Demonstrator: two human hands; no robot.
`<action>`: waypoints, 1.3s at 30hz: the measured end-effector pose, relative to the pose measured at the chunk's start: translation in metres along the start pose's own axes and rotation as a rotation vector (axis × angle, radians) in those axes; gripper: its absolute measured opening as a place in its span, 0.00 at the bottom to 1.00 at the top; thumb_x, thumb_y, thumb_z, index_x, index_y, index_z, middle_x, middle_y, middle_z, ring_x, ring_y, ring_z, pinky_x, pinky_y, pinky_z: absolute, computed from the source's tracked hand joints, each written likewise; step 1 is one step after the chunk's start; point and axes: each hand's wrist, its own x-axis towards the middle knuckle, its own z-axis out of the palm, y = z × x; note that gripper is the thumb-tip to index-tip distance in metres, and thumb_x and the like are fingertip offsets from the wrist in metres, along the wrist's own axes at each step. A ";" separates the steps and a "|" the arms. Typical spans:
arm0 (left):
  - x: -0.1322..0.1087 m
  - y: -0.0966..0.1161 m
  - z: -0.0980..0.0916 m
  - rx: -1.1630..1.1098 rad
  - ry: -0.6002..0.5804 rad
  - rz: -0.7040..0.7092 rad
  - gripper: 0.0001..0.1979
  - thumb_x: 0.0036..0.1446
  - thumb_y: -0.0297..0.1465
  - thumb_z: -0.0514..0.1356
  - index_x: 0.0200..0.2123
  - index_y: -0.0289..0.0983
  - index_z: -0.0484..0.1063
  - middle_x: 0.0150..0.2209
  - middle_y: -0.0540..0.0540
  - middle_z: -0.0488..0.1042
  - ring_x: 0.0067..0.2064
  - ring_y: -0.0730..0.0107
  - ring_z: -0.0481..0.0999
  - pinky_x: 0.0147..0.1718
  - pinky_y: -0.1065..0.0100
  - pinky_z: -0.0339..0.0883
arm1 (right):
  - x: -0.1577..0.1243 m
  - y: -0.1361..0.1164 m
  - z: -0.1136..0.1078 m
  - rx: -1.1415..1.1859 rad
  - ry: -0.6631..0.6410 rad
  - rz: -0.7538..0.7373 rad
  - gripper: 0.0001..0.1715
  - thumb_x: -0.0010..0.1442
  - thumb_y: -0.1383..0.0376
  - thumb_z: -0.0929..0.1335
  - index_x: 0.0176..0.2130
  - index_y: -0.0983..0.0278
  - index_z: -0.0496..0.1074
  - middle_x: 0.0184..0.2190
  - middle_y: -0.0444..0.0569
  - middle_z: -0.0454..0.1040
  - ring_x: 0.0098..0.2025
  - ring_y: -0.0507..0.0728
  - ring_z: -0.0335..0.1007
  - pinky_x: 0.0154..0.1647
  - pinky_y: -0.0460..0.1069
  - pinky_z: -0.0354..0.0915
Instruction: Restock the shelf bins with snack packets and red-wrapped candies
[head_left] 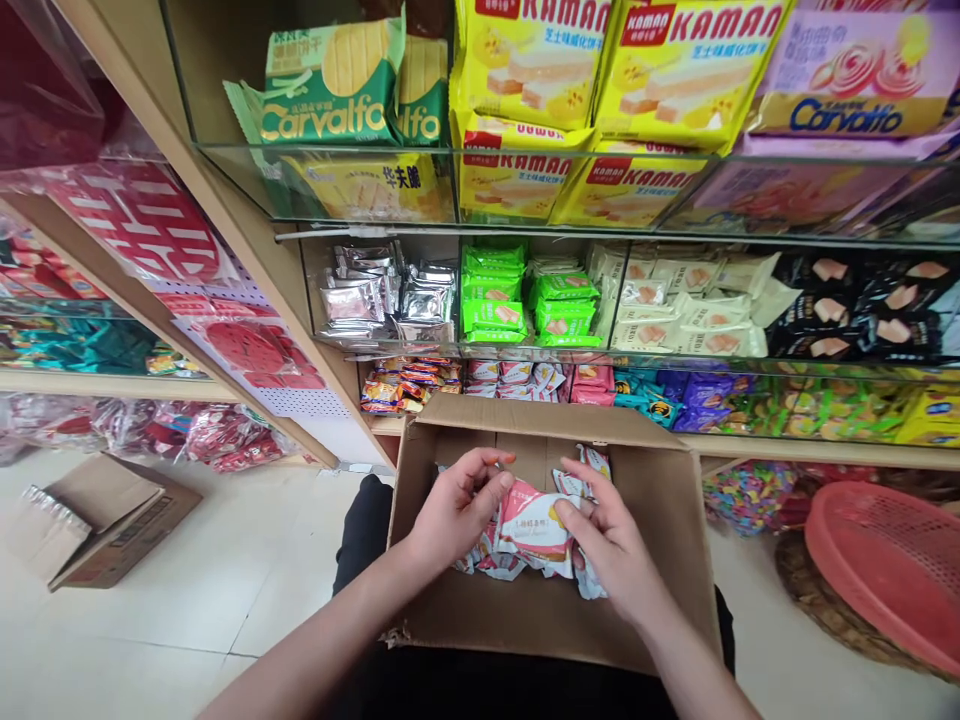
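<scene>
A pink-and-white wrapped snack packet (pixel 534 522) lies between my two hands, over an open cardboard box (pixel 664 510). My right hand (pixel 611 530) grips the packet's right side, thumb on top. At its upper left edge, my left hand (pixel 465 505) has its fingers curled and its thumb against the wrapper. Several similar packets (pixel 501 566) lie inside the box below, partly hidden by my hands. The box rests at my lap, between my dark-clothed knees.
Shelves ahead hold yellow wafer bags (pixel 536 65), green packets (pixel 495 295) and black packets (pixel 829 300). Lower bins hold small snacks, including similar pink-and-white packets (pixel 516 378). An open carton (pixel 127 520) stands left on the tiled floor. A pink plastic basket (pixel 877 570) is at right.
</scene>
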 end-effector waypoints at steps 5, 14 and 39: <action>0.041 0.005 -0.044 0.728 0.167 0.343 0.11 0.54 0.34 0.51 0.39 0.36 0.67 0.36 0.45 0.71 0.40 0.67 0.68 0.41 0.65 0.59 | 0.035 -0.034 -0.036 -0.258 0.292 -0.217 0.21 0.48 0.55 0.66 0.41 0.62 0.69 0.23 0.44 0.70 0.18 0.50 0.61 0.18 0.45 0.59; 0.073 -0.026 -0.051 1.350 0.200 0.234 0.19 0.59 0.34 0.41 0.28 0.35 0.68 0.27 0.43 0.72 0.32 0.64 0.70 0.29 0.66 0.55 | 0.151 -0.046 -0.049 -1.205 -0.042 -0.317 0.18 0.54 0.70 0.58 0.40 0.61 0.72 0.28 0.45 0.75 0.26 0.53 0.69 0.30 0.46 0.61; 0.072 -0.032 -0.054 1.315 0.191 0.248 0.17 0.58 0.34 0.42 0.27 0.36 0.67 0.26 0.44 0.71 0.32 0.64 0.68 0.30 0.64 0.53 | 0.246 0.005 -0.003 -1.902 -0.263 -0.293 0.20 0.55 0.76 0.54 0.44 0.74 0.67 0.38 0.67 0.71 0.41 0.64 0.68 0.41 0.57 0.59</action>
